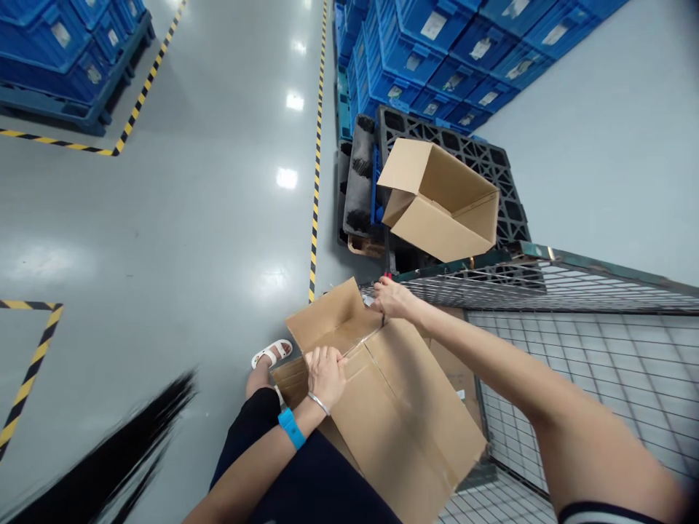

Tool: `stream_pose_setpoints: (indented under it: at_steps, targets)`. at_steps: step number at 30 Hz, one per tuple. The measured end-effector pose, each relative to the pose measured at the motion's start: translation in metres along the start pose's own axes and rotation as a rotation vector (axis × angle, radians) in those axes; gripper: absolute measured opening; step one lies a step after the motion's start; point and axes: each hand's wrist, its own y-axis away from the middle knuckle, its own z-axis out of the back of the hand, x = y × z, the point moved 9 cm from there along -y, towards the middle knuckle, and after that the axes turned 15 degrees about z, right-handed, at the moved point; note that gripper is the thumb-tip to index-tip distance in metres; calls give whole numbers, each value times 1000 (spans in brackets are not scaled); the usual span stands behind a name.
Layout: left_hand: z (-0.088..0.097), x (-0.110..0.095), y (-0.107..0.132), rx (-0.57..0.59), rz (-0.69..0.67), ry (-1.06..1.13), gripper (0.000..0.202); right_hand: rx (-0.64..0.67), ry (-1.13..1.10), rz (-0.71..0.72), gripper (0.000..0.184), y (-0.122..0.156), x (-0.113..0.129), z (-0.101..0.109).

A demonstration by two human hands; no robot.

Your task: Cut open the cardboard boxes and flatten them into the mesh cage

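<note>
A brown cardboard box point(404, 407) lies tilted in front of my body, its flaps point(328, 309) spread at the far end. My left hand point(326, 375) is closed over the box's edge beside the opening, fingers curled onto the cardboard. At the far corner my right hand point(393, 298) is closed, close to the flap and the cage's top rail. A small red bit shows above its fingers and a thin dark piece below; what it holds is too small to make out. The inside of the box is mostly hidden.
A wire mesh cage point(524, 407) stands at right, with more cardboard inside. Beyond its rail, an open cardboard box point(437, 200) rests by black plastic pallets point(505, 175). Blue crates point(420, 58) are stacked behind. Yellow-black tape point(317, 160) marks the grey floor; more crates point(60, 51) stand far left.
</note>
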Motion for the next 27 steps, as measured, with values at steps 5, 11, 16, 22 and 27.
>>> stream_pose_setpoints:
  at_steps: [5,11,16,22,27]
  targets:
    - [2,4,-4,-13,9,-38,10,-208,53,-208,30,51,0,11]
    - [1,-9,-2,-26,-70,-61,10,-297,17,-647,28,120,0,-10]
    - [-2,-16,-1,-60,-103,-106,10,-325,-150,-750,26,130,6,-13]
    - [1,-19,-1,-129,-171,-120,15,-291,-507,-669,24,78,94,-44]
    - [4,-13,-4,-171,-217,-82,16,-345,-548,-765,26,71,134,-65]
